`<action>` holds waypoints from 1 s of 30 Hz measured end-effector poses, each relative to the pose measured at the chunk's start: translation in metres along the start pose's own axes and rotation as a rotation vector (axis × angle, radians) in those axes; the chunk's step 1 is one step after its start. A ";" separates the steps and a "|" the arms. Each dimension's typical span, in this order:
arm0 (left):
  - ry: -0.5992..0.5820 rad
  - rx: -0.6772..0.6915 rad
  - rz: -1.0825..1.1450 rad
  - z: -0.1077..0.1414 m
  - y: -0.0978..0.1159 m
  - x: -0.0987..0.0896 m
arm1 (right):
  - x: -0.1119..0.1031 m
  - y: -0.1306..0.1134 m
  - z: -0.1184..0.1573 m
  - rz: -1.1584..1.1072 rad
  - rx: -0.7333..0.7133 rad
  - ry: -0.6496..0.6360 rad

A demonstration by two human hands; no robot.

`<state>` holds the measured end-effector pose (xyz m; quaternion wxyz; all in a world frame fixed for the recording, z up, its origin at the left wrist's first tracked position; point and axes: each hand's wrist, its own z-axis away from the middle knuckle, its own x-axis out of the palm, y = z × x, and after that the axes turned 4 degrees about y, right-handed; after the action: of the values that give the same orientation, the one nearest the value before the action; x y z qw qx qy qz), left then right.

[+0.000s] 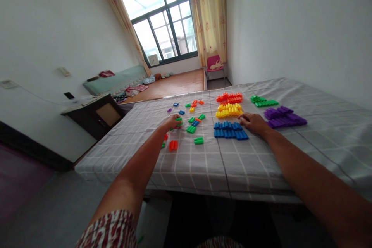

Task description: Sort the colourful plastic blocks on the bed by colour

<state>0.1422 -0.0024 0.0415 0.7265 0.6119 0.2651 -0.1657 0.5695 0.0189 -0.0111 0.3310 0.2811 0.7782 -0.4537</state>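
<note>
My left hand [171, 123] is closed with a green plastic piece [179, 121] at its fingertips, over the scattered pieces on the left of the bed-like surface. Near it lie a pair of green tubes [198, 140], a red-orange piece [173, 145] and a blue piece [195, 123]. My right hand [253, 123] has curled fingers at the right end of the yellow row [229, 111], just above the blue row [230, 130]. Whatever its fingertips may hold is hidden.
A grey checked cloth [186, 166] covers the surface. Orange-red pieces [229, 98] line up behind the yellow ones. Green pieces [264, 102] and a purple group [285, 117] lie to the right. A dark cabinet [95, 118] stands left; a pink chair [214, 63] is beyond.
</note>
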 end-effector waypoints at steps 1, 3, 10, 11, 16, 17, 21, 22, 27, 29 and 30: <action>0.010 0.003 0.031 0.002 0.004 -0.001 | 0.000 0.000 0.000 -0.001 0.000 -0.001; 0.002 0.066 0.059 0.006 0.013 -0.002 | 0.000 0.000 0.000 -0.003 0.003 -0.002; -0.065 0.246 -0.011 0.000 0.054 0.021 | -0.002 -0.008 -0.001 0.031 0.015 -0.029; -0.077 0.234 0.019 -0.003 0.063 0.028 | -0.003 -0.010 -0.001 0.042 0.021 -0.031; -0.200 0.303 0.078 -0.015 0.127 0.075 | -0.007 -0.020 0.000 0.081 0.052 -0.039; -0.206 0.332 0.061 -0.018 0.142 0.087 | -0.008 -0.021 0.000 0.090 0.056 -0.042; -0.216 0.386 0.050 -0.034 0.199 0.147 | -0.008 -0.025 0.000 0.123 0.064 -0.043; -0.227 0.389 0.046 -0.038 0.211 0.163 | -0.008 -0.026 0.000 0.126 0.064 -0.043; -0.249 0.447 -0.009 -0.061 0.262 0.233 | -0.004 -0.025 -0.004 0.129 0.088 -0.062; -0.238 0.462 -0.045 -0.070 0.275 0.257 | -0.004 -0.025 -0.005 0.136 0.096 -0.069; -0.229 0.470 -0.079 -0.074 0.279 0.268 | -0.004 -0.026 -0.006 0.139 0.095 -0.070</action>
<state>0.5021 0.1476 0.0995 0.5828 0.7301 0.1592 -0.3194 0.5510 0.0121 0.0075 0.3747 0.3339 0.7223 -0.4758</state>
